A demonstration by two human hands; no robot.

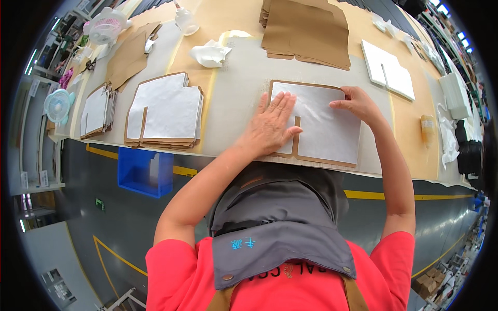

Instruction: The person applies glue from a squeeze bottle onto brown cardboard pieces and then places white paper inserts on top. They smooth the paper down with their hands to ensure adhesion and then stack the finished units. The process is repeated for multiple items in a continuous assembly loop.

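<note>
Item, my left hand [267, 128]: laid palm down across the left part of a white sheet [329, 137]; three fingers lie close together, the little finger and thumb stand apart, nothing clamped. Item, my right hand [359, 105]: bent at the sheet's upper right corner, thumb tip on the white face, index finger by the far edge; whether the two pinch anything, I cannot tell.

Item, one brown panel [296, 141], beneath the white sheet, showing as a border and a narrow upright strip; it lies flat at the table's [233, 98] near edge, directly before me.

Also on the table: to the left, a larger stack of white-faced brown pieces [168, 111] and a smaller stack [95, 113]; beyond the panel, brown sheets [311, 33] and crumpled white paper [210, 54]; to the right, notched white pieces [397, 75] and an amber bottle [427, 129]. On the floor: a blue bin [130, 171].
</note>
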